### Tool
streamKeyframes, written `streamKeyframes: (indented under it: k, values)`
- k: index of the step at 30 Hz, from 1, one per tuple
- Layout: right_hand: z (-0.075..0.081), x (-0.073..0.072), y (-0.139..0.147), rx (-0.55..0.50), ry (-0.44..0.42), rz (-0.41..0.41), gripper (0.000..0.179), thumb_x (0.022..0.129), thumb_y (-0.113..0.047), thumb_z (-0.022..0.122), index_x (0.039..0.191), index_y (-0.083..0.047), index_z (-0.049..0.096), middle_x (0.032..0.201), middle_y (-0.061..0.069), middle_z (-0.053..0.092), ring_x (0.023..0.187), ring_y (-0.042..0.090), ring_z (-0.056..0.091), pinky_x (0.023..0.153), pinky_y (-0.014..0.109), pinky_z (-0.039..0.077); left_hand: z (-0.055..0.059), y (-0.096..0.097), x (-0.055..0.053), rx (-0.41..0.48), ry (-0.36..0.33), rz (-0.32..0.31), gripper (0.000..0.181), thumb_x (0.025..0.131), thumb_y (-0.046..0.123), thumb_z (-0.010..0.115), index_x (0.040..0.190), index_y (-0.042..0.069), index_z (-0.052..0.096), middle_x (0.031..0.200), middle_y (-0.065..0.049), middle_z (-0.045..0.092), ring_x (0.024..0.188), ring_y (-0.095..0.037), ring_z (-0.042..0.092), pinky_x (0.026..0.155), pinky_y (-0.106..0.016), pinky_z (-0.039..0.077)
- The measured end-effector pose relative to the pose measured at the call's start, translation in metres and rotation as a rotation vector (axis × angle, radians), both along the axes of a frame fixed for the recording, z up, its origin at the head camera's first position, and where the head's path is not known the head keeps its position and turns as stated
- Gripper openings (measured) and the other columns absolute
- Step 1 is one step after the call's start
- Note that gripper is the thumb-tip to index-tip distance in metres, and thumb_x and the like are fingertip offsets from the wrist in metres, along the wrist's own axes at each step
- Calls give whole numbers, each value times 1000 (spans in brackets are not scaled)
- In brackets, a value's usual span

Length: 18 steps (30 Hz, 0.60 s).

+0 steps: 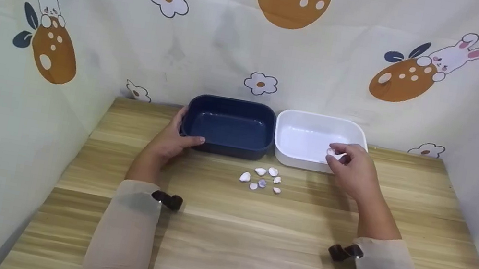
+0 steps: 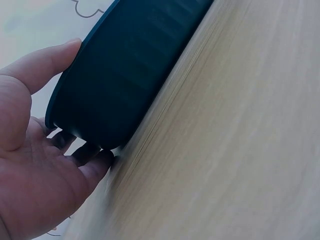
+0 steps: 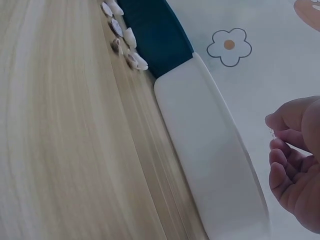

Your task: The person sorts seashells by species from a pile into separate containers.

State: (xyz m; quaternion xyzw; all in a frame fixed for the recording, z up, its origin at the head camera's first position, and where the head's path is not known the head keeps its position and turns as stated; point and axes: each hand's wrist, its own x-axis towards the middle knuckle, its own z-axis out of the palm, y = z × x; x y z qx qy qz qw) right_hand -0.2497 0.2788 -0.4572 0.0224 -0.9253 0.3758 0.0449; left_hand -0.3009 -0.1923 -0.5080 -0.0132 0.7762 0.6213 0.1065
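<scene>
My left hand [image 1: 173, 139] holds the left end of a dark blue rectangular box [image 1: 232, 151], thumb on its front rim and fingers curled round the side. In the left wrist view the thumb [image 2: 67, 56] touches the rim and the fingertips reach the box's lower edge. Over the front right of a white box [image 1: 296, 160], my right hand [image 1: 356, 172] pinches a small pale shell [image 1: 331, 152] between thumb and fingers. Only a sliver of that shell [image 3: 272, 133] shows in the right wrist view. No shells are visible inside either box.
Several small shells [image 1: 260, 171], white and greyish, lie on the wooden table [image 1: 230, 245] in front of the boxes. The two boxes stand side by side near the back edge. A patterned cloth [image 1: 205, 46] hangs behind them and along both sides.
</scene>
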Motion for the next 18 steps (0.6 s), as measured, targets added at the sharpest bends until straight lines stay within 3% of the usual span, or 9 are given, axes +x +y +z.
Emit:
streamKeyframes:
  k: [5,18]
  values:
    - [-1,-1,0,0,24,5,36,102,-19,71,135,-5,72,122,17,68,100,25,60,84,28,48,0,1,-1,24,9,-4,120,87,20,89,174,29,6,183,-3,6,169,-25,3,138,-45,2]
    - [-5,-2,-8,-12,56,-1,36,102,-20,72,134,-5,73,121,16,68,98,23,59,82,26,48,0,0,-1,12,-16,4,120,87,24,89,174,34,7,183,-3,4,169,-25,2,138,-47,3]
